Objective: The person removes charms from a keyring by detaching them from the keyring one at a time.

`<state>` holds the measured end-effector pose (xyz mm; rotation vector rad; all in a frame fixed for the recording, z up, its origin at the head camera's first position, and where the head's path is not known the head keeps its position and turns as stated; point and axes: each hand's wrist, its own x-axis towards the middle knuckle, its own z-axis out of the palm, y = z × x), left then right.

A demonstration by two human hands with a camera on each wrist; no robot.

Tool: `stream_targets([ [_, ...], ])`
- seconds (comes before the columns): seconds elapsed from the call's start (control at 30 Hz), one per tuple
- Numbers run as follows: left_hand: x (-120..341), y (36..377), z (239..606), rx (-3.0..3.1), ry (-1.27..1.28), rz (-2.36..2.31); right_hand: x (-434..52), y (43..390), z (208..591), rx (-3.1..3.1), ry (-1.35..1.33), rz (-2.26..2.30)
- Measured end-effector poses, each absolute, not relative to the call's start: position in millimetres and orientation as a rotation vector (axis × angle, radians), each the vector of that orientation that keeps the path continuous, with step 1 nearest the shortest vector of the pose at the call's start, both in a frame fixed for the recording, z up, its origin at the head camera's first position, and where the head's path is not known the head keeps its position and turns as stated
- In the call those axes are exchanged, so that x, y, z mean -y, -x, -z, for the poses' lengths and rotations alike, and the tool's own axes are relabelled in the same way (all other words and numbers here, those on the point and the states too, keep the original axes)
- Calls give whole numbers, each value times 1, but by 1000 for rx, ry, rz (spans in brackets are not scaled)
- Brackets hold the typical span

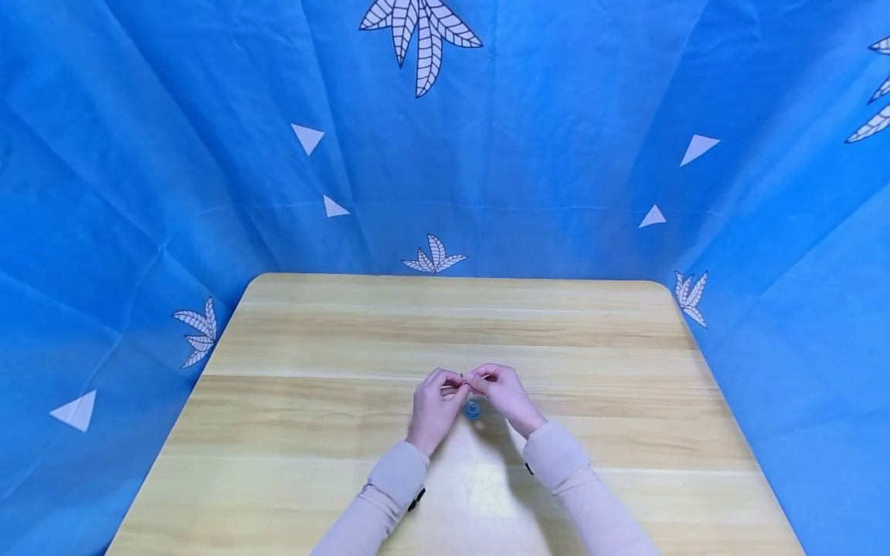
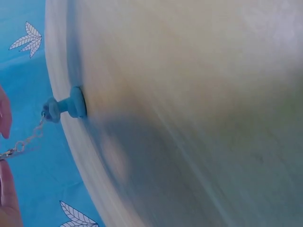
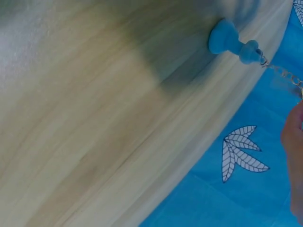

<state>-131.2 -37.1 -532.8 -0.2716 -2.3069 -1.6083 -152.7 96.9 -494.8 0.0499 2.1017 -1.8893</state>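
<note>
Both hands meet over the middle of the wooden table point(image 1: 334, 340). The left hand point(image 1: 434, 409) and right hand point(image 1: 502, 395) bring their fingertips together, pinching a thin metal chain point(image 2: 27, 140) between them. From that chain hangs a small blue pawn-shaped charm point(image 2: 68, 107), its base resting on the tabletop just below the fingers. The clasp end looks like it sits at the left fingers, though it's too small to be sure. Blue leaf-print cloth point(image 1: 208, 154) rings the table.
</note>
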Motion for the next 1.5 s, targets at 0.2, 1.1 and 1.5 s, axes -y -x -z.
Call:
stream_targets([
  [0.2, 39, 134, 536, 2277, 315, 1566, -96, 152, 495, -2169, -38, 1861],
  [1.1, 54, 147, 528, 2427, 523, 992, -98, 153, 501, -2788, 400, 1345],
  [1.5, 55, 146, 531, 2371, 217, 1823, -102, 155, 505, -2587, 201, 1600],
])
